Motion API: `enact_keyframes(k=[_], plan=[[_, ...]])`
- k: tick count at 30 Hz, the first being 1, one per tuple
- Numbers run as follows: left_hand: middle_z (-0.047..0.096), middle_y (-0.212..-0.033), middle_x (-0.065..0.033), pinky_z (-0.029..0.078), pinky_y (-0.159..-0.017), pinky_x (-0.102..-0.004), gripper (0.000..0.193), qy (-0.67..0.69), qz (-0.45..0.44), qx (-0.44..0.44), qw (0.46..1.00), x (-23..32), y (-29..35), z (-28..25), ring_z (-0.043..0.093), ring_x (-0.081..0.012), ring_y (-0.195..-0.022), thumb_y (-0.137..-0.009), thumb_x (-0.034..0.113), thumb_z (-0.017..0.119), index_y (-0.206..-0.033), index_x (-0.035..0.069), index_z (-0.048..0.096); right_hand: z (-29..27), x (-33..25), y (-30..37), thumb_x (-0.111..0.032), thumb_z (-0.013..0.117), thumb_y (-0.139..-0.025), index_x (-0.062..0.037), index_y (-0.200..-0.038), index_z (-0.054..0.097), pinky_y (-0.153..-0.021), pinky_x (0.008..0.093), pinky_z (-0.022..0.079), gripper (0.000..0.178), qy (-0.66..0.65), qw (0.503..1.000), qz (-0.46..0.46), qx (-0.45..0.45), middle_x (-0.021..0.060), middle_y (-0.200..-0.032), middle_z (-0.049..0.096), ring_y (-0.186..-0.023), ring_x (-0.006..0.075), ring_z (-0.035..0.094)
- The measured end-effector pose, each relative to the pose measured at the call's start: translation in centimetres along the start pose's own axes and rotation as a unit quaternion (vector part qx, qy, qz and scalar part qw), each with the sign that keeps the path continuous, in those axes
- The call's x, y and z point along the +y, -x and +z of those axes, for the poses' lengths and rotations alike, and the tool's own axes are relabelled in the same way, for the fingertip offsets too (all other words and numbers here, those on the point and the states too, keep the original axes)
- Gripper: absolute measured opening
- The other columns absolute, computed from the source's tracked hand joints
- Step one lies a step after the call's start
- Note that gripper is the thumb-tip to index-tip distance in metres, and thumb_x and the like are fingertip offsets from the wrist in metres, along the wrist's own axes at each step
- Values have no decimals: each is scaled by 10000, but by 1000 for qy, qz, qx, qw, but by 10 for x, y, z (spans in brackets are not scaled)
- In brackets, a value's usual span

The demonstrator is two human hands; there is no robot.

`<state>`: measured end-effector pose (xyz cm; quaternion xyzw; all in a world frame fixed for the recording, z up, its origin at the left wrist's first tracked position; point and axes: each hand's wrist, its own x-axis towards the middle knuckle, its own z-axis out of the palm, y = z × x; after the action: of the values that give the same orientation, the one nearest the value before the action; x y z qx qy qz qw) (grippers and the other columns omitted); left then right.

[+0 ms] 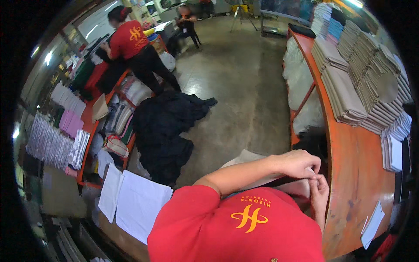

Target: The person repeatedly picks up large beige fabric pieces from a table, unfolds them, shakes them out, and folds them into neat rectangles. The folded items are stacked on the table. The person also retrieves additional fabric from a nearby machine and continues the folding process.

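A beige cloth (245, 159) hangs in front of my body, mostly hidden behind my left arm and red shirt. My left hand (299, 163) reaches across to the right with its fingers pinched on a pale edge of this cloth. Just below it, my right hand (320, 192) is closed on the same edge, so the two hands almost touch. Both are beside the left edge of an orange wooden table (353, 174).
Tall stacks of folded beige cloths (342, 94) fill the table's far part. White folded cloths (142, 203) lie at my left. A black cloth heap (168, 126) covers floor ahead. One person in red (133, 43) stands at a left shelf; another sits farther back.
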<state>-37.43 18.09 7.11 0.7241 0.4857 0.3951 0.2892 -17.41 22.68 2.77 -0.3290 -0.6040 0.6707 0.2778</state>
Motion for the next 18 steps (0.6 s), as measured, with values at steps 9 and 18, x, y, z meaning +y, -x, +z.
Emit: enact_keyframes(k=[9, 18], plan=[[661, -917, -127, 492, -748, -345, 281, 72, -4, -44, 996, -115, -27, -48, 636, -229, -842, -904, 295, 608, -1021, 40, 621, -10, -81, -82, -61, 556, -933, -27, -974, 574, -720, 207, 440, 57, 37, 965, -156, 207, -3, -887, 581, -802, 65, 538], [595, -1009, -159, 454, -864, -389, 326, -39, -42, -38, 998, -238, -69, -69, 562, -348, -1007, -710, -33, 489, -1009, 9, 611, -2, -140, -94, -87, 577, -934, -28, -989, 587, -697, 194, 448, 81, 3, 895, -284, 344, -9, -886, 599, -791, 46, 547]])
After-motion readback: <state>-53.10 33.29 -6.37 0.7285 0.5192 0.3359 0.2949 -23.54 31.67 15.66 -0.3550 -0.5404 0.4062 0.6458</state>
